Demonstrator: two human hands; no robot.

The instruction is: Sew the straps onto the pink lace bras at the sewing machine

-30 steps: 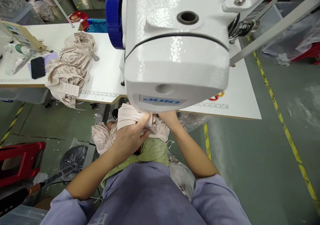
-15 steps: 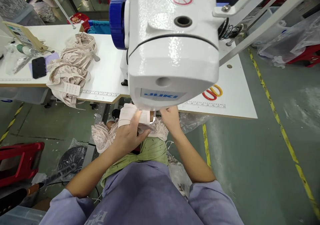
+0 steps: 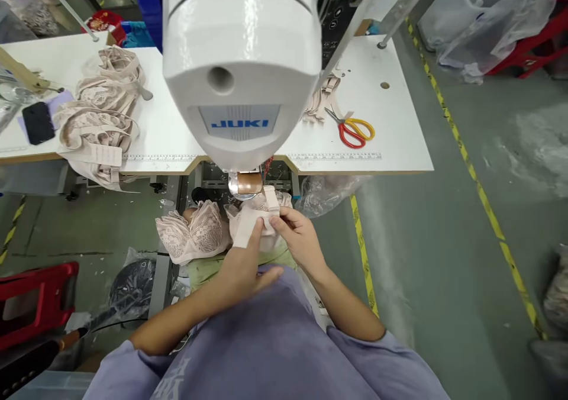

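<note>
A pale pink lace bra (image 3: pixel 206 232) lies across my lap, its cups to the left and its band in my hands. My left hand (image 3: pixel 239 270) holds the wide band from the left, thumb sticking out to the right and other fingers partly hidden by the cloth. Closed at the band's right side, my right hand (image 3: pixel 300 239) pinches it near a short upright strap (image 3: pixel 271 199). Just beyond the cloth is the sewing machine's arm end (image 3: pixel 249 183), under the white machine head (image 3: pixel 239 86). Fabric and hands are apart from the needle area, which is mostly hidden.
A heap of similar bras (image 3: pixel 100 116) lies on the white table (image 3: pixel 164 145) at left, beside a black phone (image 3: pixel 38 123). Red-and-yellow-handled scissors (image 3: pixel 355 132) and cut strap pieces (image 3: pixel 320 103) lie at right. A red stool (image 3: pixel 35 305) stands lower left.
Both hands have drawn the band back from under the machine head towards my body. The view has shifted, so the scissors and strap pieces show more fully.
</note>
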